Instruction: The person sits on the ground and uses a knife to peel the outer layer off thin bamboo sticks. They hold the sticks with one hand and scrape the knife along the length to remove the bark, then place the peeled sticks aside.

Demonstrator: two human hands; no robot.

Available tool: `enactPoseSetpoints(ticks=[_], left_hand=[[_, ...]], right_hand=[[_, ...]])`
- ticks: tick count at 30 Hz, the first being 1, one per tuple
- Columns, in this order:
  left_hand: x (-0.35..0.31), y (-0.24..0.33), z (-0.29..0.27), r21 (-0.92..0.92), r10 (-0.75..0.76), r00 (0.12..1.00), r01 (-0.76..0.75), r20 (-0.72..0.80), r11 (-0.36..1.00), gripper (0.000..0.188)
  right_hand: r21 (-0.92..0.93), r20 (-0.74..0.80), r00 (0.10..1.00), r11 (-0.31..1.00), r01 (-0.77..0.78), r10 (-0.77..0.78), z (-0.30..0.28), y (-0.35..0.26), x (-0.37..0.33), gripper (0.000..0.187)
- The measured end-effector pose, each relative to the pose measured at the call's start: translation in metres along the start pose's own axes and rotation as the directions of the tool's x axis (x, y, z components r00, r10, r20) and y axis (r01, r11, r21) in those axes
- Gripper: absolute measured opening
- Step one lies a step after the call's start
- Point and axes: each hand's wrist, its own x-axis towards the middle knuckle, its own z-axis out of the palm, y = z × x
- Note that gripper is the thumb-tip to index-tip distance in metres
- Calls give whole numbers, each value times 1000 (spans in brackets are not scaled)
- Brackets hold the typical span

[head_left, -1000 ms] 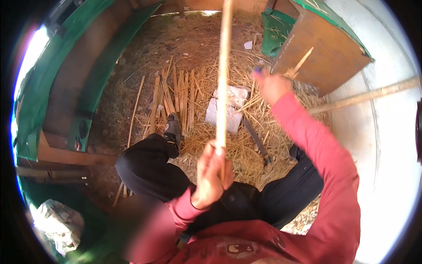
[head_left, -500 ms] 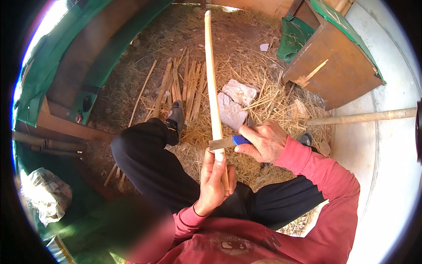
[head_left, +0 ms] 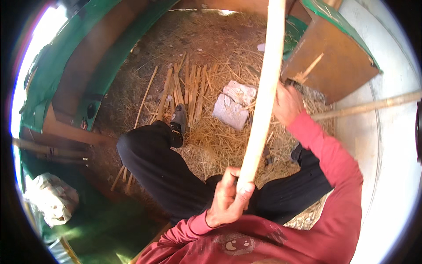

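Note:
A long pale wooden strip [head_left: 262, 103] slants up from my lap and passes out at the top edge. Near its lower end my left hand [head_left: 228, 198] grips it, thumb on top and fingers wrapped around. My right hand [head_left: 288, 103] is beyond and to the right of the strip, which covers part of its fingers. Whether it still holds the blue-handled knife cannot be seen, because no blade or handle shows. Beyond the strip, a cracked pale stone slab [head_left: 233, 105] lies on the straw.
Several thin wooden strips [head_left: 191, 88] lie on the straw-covered ground beyond my left shoe [head_left: 178, 121]. A brown board [head_left: 332, 61] with green cloth stands at the right, beside a horizontal pole [head_left: 373, 105]. At the left sits a pale plastic bag [head_left: 52, 198].
The strip has swung to the right and come closer to the camera. My right hand has moved away from my left, farther up, and the knife is out of sight.

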Motion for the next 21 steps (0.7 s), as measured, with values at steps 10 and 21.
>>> enactPoseSetpoints(ticks=[10, 21], left_hand=[[25, 6, 0, -52, -41, 977, 31, -210, 998, 17], [-3, 7, 25, -121, -42, 997, 50, 68, 991, 16]], right_hand=[[341, 190, 877, 867, 363, -441, -23, -60, -39, 36], [-110, -88, 996, 994, 23, -33, -10, 1, 7, 40]])
